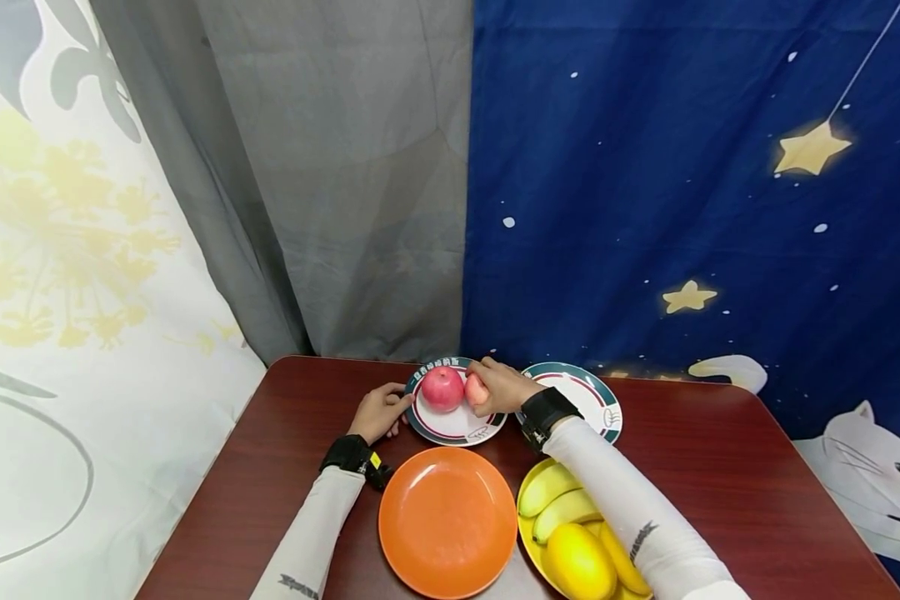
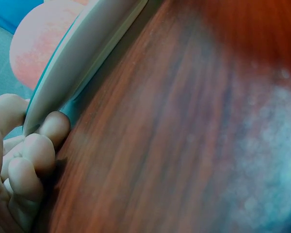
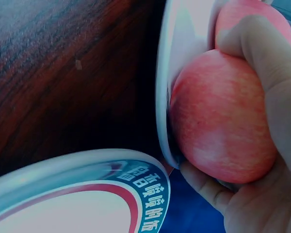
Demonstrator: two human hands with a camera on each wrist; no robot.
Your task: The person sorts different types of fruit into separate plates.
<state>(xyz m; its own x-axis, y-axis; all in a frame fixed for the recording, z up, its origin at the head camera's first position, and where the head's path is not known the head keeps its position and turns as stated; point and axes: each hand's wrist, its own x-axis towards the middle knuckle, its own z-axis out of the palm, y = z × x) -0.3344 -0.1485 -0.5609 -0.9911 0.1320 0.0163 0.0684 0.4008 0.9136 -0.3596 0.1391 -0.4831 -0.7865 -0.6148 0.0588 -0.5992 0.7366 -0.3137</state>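
My left hand (image 1: 381,412) pinches the left rim of a white plate with a green border (image 1: 450,435). In the left wrist view the thumb lies over the rim and the fingers (image 2: 39,153) curl beneath it. A round pinkish-red fruit (image 1: 442,389) sits on this plate. Beside it, my right hand (image 1: 501,387) holds a red apple (image 3: 223,121), thumb on one side and fingers round the other. The apple is at the plate's surface, close against the other fruit; in the head view the hand covers part of it.
A second green-bordered plate (image 1: 562,379) stands to the right, partly behind the right wrist. Nearer lies an orange plate (image 1: 447,523). Right of that, a yellow plate (image 1: 527,542) carries bananas (image 1: 566,512) and a yellow oval fruit (image 1: 581,562) under the right forearm. Curtains hang behind the table.
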